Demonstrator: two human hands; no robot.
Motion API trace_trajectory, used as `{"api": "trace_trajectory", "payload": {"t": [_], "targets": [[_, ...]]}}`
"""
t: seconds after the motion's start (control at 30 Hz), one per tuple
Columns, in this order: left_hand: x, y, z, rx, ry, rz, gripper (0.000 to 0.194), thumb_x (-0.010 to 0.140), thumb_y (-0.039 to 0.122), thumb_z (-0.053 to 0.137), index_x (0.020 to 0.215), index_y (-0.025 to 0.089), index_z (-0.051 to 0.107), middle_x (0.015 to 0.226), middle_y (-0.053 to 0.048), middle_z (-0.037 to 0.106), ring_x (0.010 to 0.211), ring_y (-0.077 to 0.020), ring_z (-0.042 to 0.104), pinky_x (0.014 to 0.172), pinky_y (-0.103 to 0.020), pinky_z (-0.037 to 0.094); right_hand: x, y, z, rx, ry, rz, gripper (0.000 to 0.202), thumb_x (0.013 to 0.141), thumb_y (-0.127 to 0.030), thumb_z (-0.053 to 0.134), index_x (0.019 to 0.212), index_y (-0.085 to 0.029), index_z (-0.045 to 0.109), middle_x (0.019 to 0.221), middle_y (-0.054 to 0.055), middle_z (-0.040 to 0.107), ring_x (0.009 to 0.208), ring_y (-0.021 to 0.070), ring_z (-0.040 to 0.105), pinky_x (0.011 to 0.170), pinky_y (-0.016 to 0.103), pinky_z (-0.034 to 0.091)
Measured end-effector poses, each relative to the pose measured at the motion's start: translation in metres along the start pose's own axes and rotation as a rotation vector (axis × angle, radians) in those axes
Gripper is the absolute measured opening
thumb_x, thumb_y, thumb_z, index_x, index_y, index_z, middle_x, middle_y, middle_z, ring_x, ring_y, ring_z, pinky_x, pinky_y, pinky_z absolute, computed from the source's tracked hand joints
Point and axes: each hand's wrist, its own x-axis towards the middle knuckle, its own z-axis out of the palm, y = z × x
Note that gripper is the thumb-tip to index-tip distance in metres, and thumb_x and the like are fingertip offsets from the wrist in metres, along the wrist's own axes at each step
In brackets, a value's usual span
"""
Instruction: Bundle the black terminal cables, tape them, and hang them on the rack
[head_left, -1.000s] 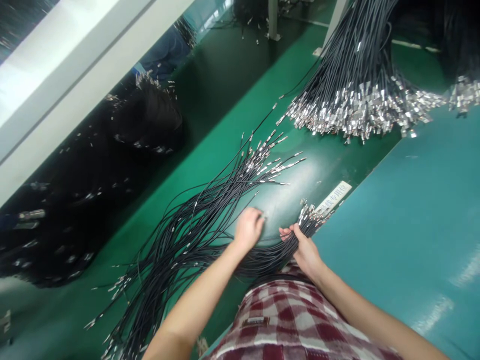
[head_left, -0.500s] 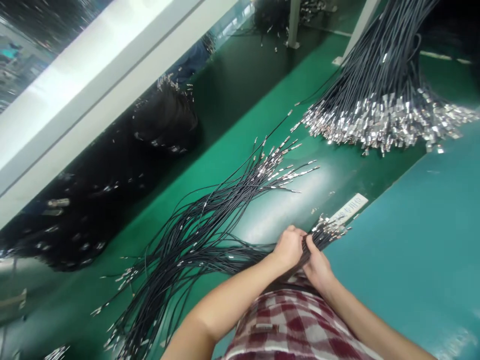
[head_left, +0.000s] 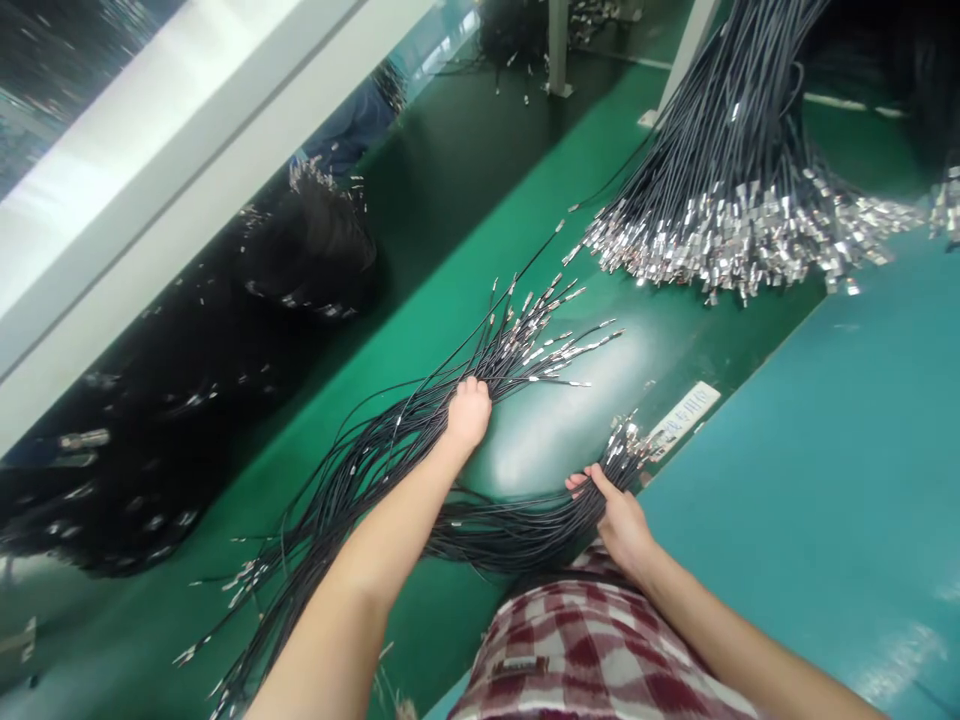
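Note:
My right hand is wrapped round a bundle of black cables, just behind its bright metal terminals, close to the front of my checked apron or shirt. Farther out to the left, my left hand lies with fingers curled over loose black cables spread on the green surface. Their metal-tipped ends fan out beyond that hand. The left fingertips are partly hidden, but the fingers look closed on some of these cables.
A thick hanging bunch of black cables with many metal ends is at the upper right. A pale frame beam crosses the upper left, with dark cable bundles below it. A white label is stuck near the floor's colour edge.
My left hand has left the bundle beside my right hand and moved left and away onto the loose cables. My right hand still holds its bundle.

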Motion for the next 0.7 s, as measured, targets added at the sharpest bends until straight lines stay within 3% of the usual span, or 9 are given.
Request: {"api": "trace_trajectory", "payload": {"t": [0.1,0.2,0.27,0.33,0.47,0.6,0.7], "targets": [[-0.009,-0.001,-0.014,0.016,-0.043,0.009,0.016,0.090,0.010,0.045,0.095,0.011,0.060,0.100,-0.016,0.065,0.094,-0.0252,0.064,0.083,-0.036,0.050,-0.002,-0.001,0.001,0.002,-0.005,0.004,0.030,0.064,-0.035,0.087,0.078,-0.018,0.067,0.072,0.006,0.073,0.069,0.0226,0.070,0.064,0.032,0.058],[-0.041,0.009,-0.016,-0.220,0.018,0.095,0.019,0.093,0.016,0.043,0.097,0.014,0.062,0.090,-0.009,0.068,0.085,-0.0196,0.065,0.081,-0.030,0.049,-0.005,-0.002,0.001,0.036,-0.062,0.010,0.029,0.064,-0.036,0.087,0.077,-0.019,0.067,0.070,0.003,0.071,0.070,0.0215,0.069,0.065,0.032,0.058],[-0.069,0.022,-0.003,-0.505,-0.025,0.197,0.021,0.094,0.022,0.044,0.095,0.017,0.064,0.089,-0.005,0.070,0.083,-0.0176,0.065,0.079,-0.027,0.048,-0.006,-0.002,0.000,0.077,-0.120,0.026,0.030,0.064,-0.035,0.087,0.078,-0.019,0.067,0.065,0.000,0.067,0.067,0.0183,0.066,0.063,0.029,0.057],[-0.095,0.038,0.019,-0.720,-0.155,0.241,0.022,0.093,0.025,0.045,0.089,0.018,0.066,0.087,-0.004,0.071,0.082,-0.0176,0.065,0.078,-0.027,0.047,-0.005,-0.003,-0.001,0.113,-0.161,0.053,0.031,0.063,-0.033,0.088,0.083,-0.019,0.069,0.060,-0.004,0.061,0.062,0.0146,0.063,0.059,0.024,0.055],[-0.124,0.058,0.053,-1.006,-0.262,0.161,0.028,0.091,0.037,0.048,0.086,0.016,0.067,0.083,-0.005,0.068,0.078,-0.0172,0.061,0.073,-0.027,0.045,-0.005,-0.005,-0.004,0.143,-0.173,0.068,0.037,0.062,-0.024,0.087,0.094,-0.019,0.070,0.063,-0.006,0.059,0.057,0.0107,0.057,0.056,0.021,0.051],[-0.128,0.053,0.051,-1.250,-0.433,0.056,0.049,0.084,0.061,0.053,0.087,0.014,0.066,0.055,0.005,0.044,0.050,-0.0096,0.038,0.050,-0.022,0.029,-0.012,-0.007,-0.007,0.157,-0.250,0.032,0.036,0.062,-0.019,0.085,0.095,-0.019,0.069,0.068,-0.005,0.059,0.055,0.0091,0.054,0.055,0.020,0.049],[-0.127,0.048,0.043,-1.314,-0.583,0.001,0.057,0.078,0.070,0.055,0.084,0.014,0.063,0.050,0.010,0.028,0.045,-0.0068,0.023,0.047,-0.021,0.018,-0.020,-0.009,-0.008,0.147,-0.324,0.017,0.038,0.062,-0.017,0.084,0.098,-0.021,0.070,0.070,-0.006,0.058,0.056,0.0084,0.053,0.054,0.020,0.047]]}}
